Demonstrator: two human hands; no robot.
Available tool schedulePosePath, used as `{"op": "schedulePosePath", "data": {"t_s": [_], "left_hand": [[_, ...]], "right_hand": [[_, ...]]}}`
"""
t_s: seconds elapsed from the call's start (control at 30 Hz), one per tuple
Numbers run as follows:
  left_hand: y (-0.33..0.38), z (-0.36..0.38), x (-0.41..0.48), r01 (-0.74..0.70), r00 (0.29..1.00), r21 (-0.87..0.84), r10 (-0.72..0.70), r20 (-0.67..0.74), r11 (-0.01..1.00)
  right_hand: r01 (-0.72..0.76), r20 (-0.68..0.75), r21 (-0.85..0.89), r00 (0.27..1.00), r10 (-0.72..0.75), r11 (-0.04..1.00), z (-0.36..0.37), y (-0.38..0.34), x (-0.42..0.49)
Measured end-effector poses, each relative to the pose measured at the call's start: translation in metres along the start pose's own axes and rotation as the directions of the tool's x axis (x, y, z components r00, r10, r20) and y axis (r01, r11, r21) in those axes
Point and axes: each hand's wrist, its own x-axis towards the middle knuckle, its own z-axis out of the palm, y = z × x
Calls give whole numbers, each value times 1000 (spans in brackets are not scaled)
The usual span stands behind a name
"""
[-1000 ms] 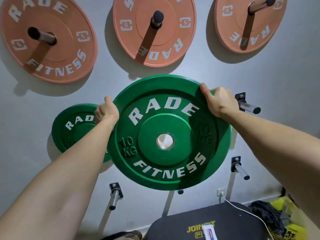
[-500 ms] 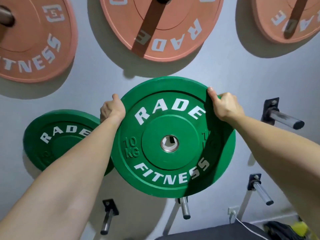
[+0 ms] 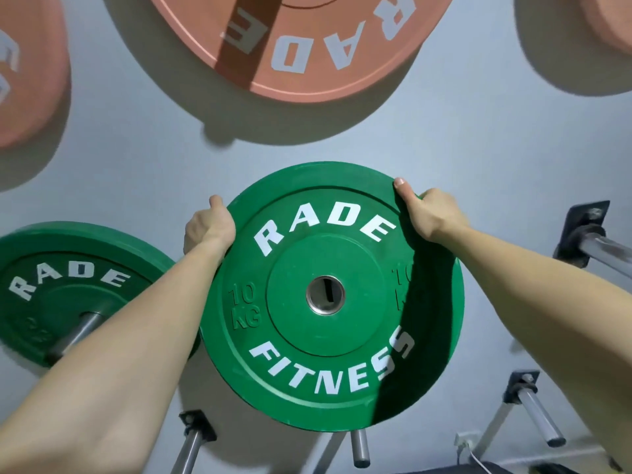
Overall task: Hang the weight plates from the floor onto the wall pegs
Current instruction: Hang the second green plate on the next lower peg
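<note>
Head view showed the left hand [image 3: 208, 227] wrapped around the upper left rim of a green plate [image 3: 328, 354], fingers behind the edge and thumb toward the front. The right hand [image 3: 429, 213] gripped the upper right rim the same way, its thumb lying along the front lip. Between them the plate was held up in front of the grey wall [image 3: 171, 159], face toward the camera, its white lettering reading RADE, FITNESS and 10 KG. Through its metal centre hole [image 3: 325, 295] a dark sliver showed; whether a peg had entered could not be told. To the left a second green plate [image 3: 68, 278] hung on a peg. Orange plates [image 3: 307, 56] hung above. Bare pegs [image 3: 533, 408] stuck out at the right and below.
</note>
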Motion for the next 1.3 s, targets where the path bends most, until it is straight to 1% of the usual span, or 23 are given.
{"op": "schedulePosePath", "data": {"t_s": [0.07, 0.23, 0.33, 0.47, 0.57, 0.63, 0.83, 0.93, 1.07, 1.13, 1.2, 1.23, 1.27, 1.3], "left_hand": [[0, 4, 3, -21, 1000, 19, 21, -9, 1000], [-18, 13, -6, 10, 1000, -1, -10, 6, 1000], [-28, 22, -16, 16, 999, -11, -16, 47, 1000], [-38, 44, -35, -14, 996, 26, 11, 87, 1000], [-35, 49, -35, -48, 998, 5, 48, 51, 999], [-38, 46, -37, -63, 997, 20, 63, 39, 998], [-47, 50, -46, -106, 993, -22, 105, -44, 994], [-51, 50, -50, -132, 986, -47, 127, -110, 990], [-63, 48, -63, -242, 955, -113, 216, -201, 964], [-64, 47, -71, -289, 940, -167, 246, -236, 943], [-65, 48, -73, -321, 927, -179, 271, -258, 930], [-64, 49, -71, -329, 924, -171, 280, -261, 929], [-62, 51, -68, -334, 922, -160, 287, -262, 929], [-60, 53, -65, -338, 919, -151, 291, -268, 929]], "right_hand": [[-7, 20, -6, 1000, 7, 1000, 2, 6, 6], [13, 43, -31, 999, -11, 999, 5, 10, 6], [14, 56, -52, 998, -11, 999, 6, 20, 0], [-23, 43, -70, 999, 27, 997, 15, 53, -15], [-30, 1, -22, 1000, 30, 999, 21, 62, -20], [-41, -8, 20, 999, 41, 999, 26, 61, -27], [-40, -164, 81, 985, 53, 996, 32, 67, -32], [-19, -253, 121, 966, 49, 993, 37, 67, -35], [34, -367, 177, 930, 34, 984, 46, 75, -48], [-38, -424, 217, 897, 129, 975, 51, 76, -56], [-210, -442, 294, 835, 327, 932, 61, 70, -62], [-311, -419, 376, 784, 459, 873, 67, 64, -62], [-396, -373, 478, 716, 589, 784, 74, 58, -60], [-449, -326, 573, 643, 693, 686, 79, 52, -58]]}}
